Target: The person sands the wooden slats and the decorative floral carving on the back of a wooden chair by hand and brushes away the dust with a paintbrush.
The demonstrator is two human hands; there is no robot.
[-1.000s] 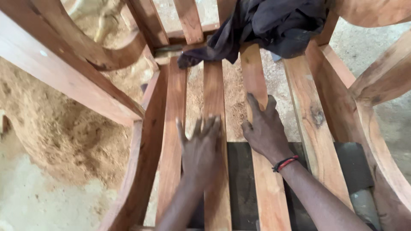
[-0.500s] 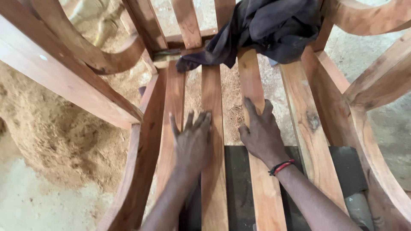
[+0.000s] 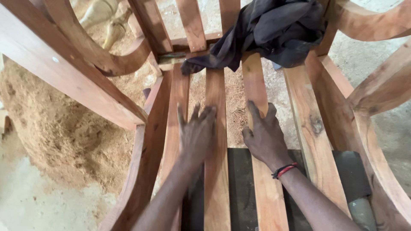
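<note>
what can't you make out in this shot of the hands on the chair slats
- Head view: left hand is motion-blurred; whether anything lies under its palm is hidden.
- Slat tops behind the dark cloth are covered.
- Right hand hides its slat beneath.
- Chair arms run past the frame edges.

The chair frame (image 3: 107, 102) is a warm reddish brown all over, and its seat slats (image 3: 216, 171) run a shade paler, orange-tan with darker grain streaks; one slat carries a dark knot (image 3: 317, 125). A cloth (image 3: 274, 28) heaped at the back of the seat is black to charcoal, plain with no pattern. The sawdust pile (image 3: 55, 132) is a sandy ochre, the floor (image 3: 25, 201) a pale grey, and the wristband (image 3: 284, 170) is red and black.
</note>
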